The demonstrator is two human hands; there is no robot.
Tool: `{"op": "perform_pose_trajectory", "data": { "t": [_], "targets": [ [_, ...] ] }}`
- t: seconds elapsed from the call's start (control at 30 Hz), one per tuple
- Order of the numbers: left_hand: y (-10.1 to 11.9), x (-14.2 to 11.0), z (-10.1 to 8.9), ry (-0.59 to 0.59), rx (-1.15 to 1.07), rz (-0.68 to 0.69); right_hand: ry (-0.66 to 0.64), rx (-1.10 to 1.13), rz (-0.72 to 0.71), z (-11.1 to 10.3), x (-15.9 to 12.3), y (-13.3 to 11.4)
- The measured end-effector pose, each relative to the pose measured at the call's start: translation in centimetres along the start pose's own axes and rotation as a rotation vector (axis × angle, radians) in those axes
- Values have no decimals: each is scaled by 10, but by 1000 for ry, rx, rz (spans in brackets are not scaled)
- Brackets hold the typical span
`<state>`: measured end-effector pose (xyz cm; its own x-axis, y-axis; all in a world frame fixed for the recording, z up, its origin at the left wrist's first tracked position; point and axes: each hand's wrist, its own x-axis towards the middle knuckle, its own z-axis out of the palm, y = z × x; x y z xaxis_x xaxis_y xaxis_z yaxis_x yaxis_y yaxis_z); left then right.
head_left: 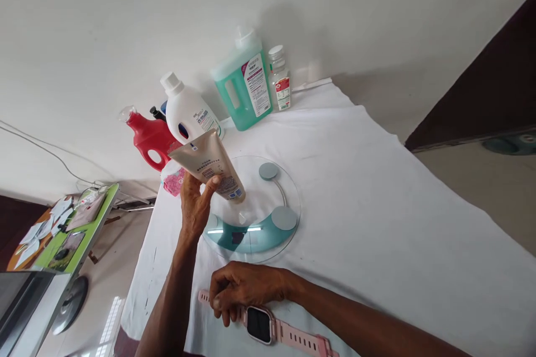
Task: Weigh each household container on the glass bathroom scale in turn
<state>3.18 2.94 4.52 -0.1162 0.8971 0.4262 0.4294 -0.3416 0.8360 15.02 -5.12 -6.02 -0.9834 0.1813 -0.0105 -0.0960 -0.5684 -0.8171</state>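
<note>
My left hand [195,206] is closed around a beige squeeze tube [209,164], held cap-down and tilted just above a round glass scale [276,217] with teal trim. My right hand [243,287] rests on the white cloth near the table's front, fingers curled and pressing on the strap of a pink smartwatch [268,328] that lies flat, screen up.
A white cloth [377,206] covers the table. At the back stand a red jug [148,136], a white detergent bottle [186,109], a green jug [245,83] and a small clear bottle [281,79]. A pink packet [173,179] lies behind the tube. A green side table [90,228] holds papers at left.
</note>
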Motion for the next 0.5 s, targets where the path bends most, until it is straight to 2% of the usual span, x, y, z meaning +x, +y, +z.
{"op": "perform_pose_trajectory", "data": {
  "t": [0.1,0.2,0.3,0.4,0.5],
  "targets": [
    [2,8,11,112,-77,-49,-25,32,20,-2,5,2],
    [9,21,20,184,-273,-90,-64,46,40,-6,9,5],
    [27,51,35,242,-431,-10,-63,58,52,-9,10,7],
    [39,95,66,200,-459,97,-20,4,74,-10,9,7],
    [30,137,117,68,-453,16,61,-144,103,-12,9,5]
  ]
}}
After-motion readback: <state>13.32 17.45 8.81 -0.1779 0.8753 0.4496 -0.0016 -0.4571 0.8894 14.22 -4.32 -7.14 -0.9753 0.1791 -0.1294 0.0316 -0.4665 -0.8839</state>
